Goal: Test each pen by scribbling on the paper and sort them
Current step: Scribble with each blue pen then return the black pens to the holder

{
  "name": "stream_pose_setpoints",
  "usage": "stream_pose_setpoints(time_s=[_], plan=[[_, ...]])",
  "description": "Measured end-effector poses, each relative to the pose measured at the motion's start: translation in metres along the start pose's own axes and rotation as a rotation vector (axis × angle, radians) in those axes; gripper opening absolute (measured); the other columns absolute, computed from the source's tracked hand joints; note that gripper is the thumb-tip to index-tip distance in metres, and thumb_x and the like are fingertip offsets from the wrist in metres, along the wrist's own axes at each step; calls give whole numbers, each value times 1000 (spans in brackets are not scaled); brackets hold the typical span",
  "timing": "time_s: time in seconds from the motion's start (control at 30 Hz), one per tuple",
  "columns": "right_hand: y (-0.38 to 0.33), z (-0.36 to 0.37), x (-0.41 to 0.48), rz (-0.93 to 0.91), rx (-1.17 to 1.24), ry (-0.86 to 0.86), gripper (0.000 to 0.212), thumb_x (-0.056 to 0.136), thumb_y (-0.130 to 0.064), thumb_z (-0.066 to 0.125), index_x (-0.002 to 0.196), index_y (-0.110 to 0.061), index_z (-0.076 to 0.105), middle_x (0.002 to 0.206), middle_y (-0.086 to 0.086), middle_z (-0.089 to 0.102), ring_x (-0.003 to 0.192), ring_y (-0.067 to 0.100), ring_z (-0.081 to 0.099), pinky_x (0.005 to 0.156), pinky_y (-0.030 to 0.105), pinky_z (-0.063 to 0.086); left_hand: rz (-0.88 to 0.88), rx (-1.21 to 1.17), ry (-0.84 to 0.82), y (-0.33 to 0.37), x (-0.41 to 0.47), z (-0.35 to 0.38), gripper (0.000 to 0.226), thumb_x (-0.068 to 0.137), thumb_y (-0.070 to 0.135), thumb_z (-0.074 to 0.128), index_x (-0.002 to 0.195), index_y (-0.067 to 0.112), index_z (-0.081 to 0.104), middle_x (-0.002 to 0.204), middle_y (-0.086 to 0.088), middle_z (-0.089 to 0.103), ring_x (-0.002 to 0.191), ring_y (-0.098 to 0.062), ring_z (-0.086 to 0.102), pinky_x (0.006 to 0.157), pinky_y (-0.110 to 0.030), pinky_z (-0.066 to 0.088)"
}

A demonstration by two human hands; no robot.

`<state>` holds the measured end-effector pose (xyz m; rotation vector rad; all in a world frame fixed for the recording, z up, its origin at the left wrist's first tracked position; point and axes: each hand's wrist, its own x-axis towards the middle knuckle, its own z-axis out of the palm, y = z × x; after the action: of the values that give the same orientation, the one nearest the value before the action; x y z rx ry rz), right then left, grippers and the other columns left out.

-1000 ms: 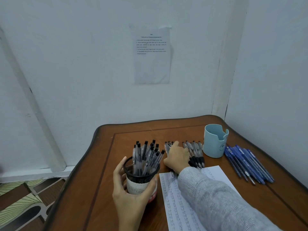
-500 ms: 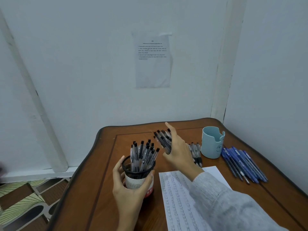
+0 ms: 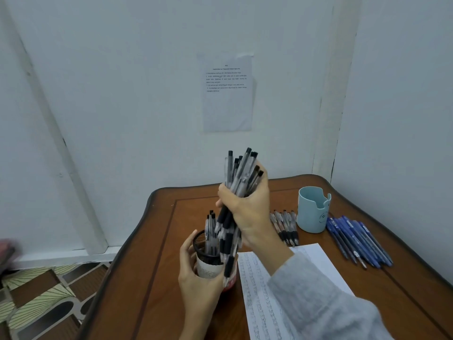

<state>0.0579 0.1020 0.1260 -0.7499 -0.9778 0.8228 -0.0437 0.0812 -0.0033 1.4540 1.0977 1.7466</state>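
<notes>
My right hand [image 3: 247, 212] grips a bundle of black pens [image 3: 239, 177], held nearly upright with the tips pointing down over the black mesh pen cup [image 3: 204, 253]. My left hand [image 3: 196, 276] is curled round that cup, which holds a few more black pens. The scribbled paper [image 3: 316, 258] lies on the table under my right forearm. Several black pens [image 3: 285, 228] lie in a row beside the light-blue cup [image 3: 313, 209]. A row of blue pens [image 3: 358, 239] lies to the right of it.
The wooden table [image 3: 404, 285] stands in a corner between two white walls. A printed sheet [image 3: 228, 92] is taped to the back wall. Patterned floor [image 3: 44, 300] shows beyond the table's left edge.
My right hand picked up a bundle of black pens from the table, raised it and swung it over the mesh cup. My left hand kept its hold on the cup.
</notes>
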Motion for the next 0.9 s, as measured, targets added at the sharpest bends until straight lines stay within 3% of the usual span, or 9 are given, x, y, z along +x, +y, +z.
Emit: stream_pose_setpoints(time_s=[0.07, 0.2, 0.37, 0.57, 0.67, 0.8, 0.9], plan=[[12, 6, 4, -40, -110, 86, 76, 72, 5, 72, 133, -23, 37, 96, 10, 63, 59, 14, 63, 61, 29, 57, 2, -5, -25, 1, -2, 2, 88, 53, 17, 93, 128, 34, 51, 112, 23, 61, 103, 1, 61, 79, -14, 51], [24, 4, 13, -8, -46, 194, 71, 71, 7, 70, 127, -22, 38, 92, 18, 61, 61, 19, 60, 62, 37, 58, -14, -6, -32, 0, -2, 4, 88, 52, 15, 94, 127, 35, 52, 112, 26, 61, 106, -1, 61, 83, -20, 52], [10, 2, 24, -121, -21, 236, 62, 72, 10, 68, 121, -15, 40, 87, 12, 57, 58, 15, 58, 57, 26, 54, -26, -18, -62, 5, -1, 4, 88, 53, 10, 93, 128, 32, 51, 109, 32, 60, 102, 5, 61, 77, -12, 51], [-2, 10, 16, -283, -153, 112, 75, 72, 12, 69, 133, -15, 36, 79, -6, 59, 52, 5, 57, 53, 18, 50, -16, -21, -73, 9, -4, 5, 89, 53, 9, 92, 128, 30, 50, 110, 31, 60, 102, 4, 61, 76, -10, 50], [9, 12, -4, -329, -190, 67, 78, 72, 11, 69, 136, -21, 38, 79, -20, 63, 54, 9, 59, 54, 21, 52, 4, -23, -61, 11, -4, 5, 88, 52, 9, 92, 128, 27, 51, 112, 30, 60, 104, 5, 60, 77, -8, 49], [22, 14, -23, -335, -219, 42, 78, 74, 9, 69, 137, -26, 38, 81, -3, 61, 57, 23, 62, 56, 30, 57, 23, -19, -42, 10, -3, 4, 89, 51, 11, 92, 128, 28, 51, 112, 28, 61, 106, 5, 59, 77, -7, 48], [29, 12, -23, -293, -296, 7, 80, 74, 3, 71, 137, -30, 35, 75, 2, 61, 56, 19, 61, 58, 31, 58, 32, -10, -33, 10, -4, 4, 90, 49, 24, 91, 129, 29, 51, 115, 28, 60, 109, 4, 58, 78, -7, 47]])
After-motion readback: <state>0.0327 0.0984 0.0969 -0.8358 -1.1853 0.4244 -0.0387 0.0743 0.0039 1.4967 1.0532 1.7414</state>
